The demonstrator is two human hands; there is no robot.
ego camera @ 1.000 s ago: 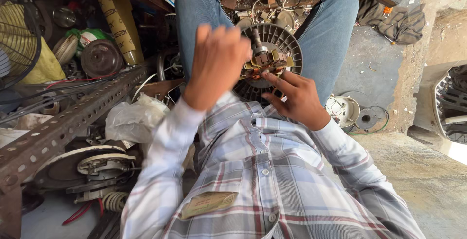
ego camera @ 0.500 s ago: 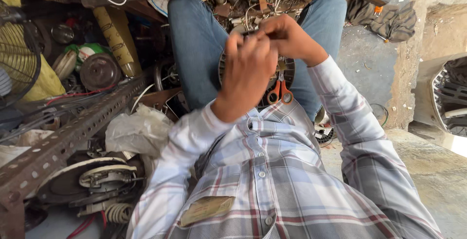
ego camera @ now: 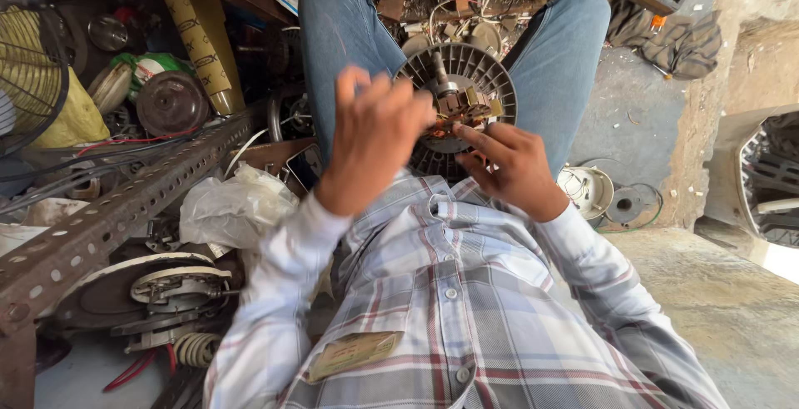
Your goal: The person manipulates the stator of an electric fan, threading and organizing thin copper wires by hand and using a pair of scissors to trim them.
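Two hands over one round finned motor (ego camera: 466,84), left hand (ego camera: 374,138) spread empty, right hand (ego camera: 512,163) fingertips touching its windings.

Concrete floor (ego camera: 732,309), grey and dusty, carries the clutter. To the right of the legs: a white round cap (ego camera: 585,190) and a small dark spool (ego camera: 626,206) side by side, dark cloth (ego camera: 674,39) farther off. Left side: crumpled plastic bag (ego camera: 233,209), round metal motor parts (ego camera: 158,288), coiled spring (ego camera: 196,348)
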